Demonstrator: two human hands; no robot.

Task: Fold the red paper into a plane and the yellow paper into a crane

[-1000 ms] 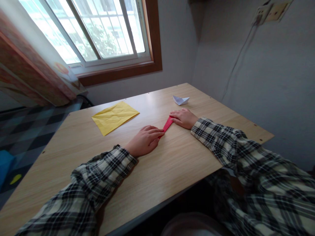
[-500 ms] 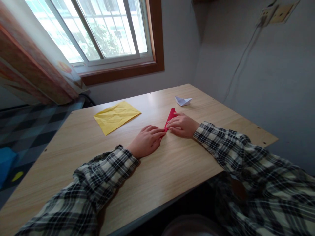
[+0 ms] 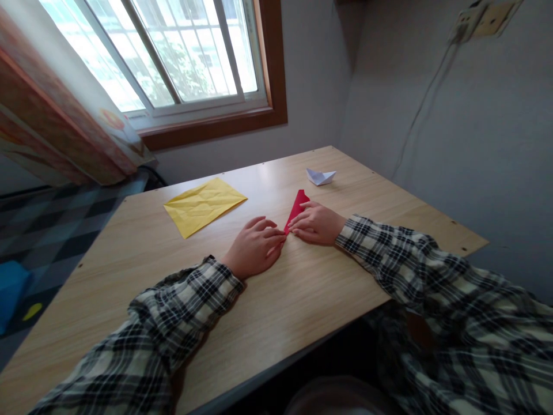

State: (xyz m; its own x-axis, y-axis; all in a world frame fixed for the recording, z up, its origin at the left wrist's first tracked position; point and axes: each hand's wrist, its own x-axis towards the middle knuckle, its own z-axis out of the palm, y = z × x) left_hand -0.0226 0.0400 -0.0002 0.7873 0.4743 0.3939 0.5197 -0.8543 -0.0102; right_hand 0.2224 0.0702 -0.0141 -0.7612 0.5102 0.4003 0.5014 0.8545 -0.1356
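A folded piece of red paper (image 3: 298, 204) lies on the wooden table, narrow at its near end and wider at the far end. My left hand (image 3: 254, 245) pinches its near tip between thumb and fingers. From the right, my right hand (image 3: 317, 223) presses over the paper's right side with its fingers bent, hiding part of it. The fingertips of both hands almost meet at the near tip.
A creased yellow paper sheet (image 3: 205, 204) lies at the back left of the table (image 3: 268, 323). Near the back edge stands a white paper boat (image 3: 320, 177). A blue object (image 3: 12, 291) is off the table at left. Walls and a window border the far side.
My right hand has shifted slightly left and toward me along the red paper. The paper's near tip has moved a little left, and my left fingers are slightly more raised.
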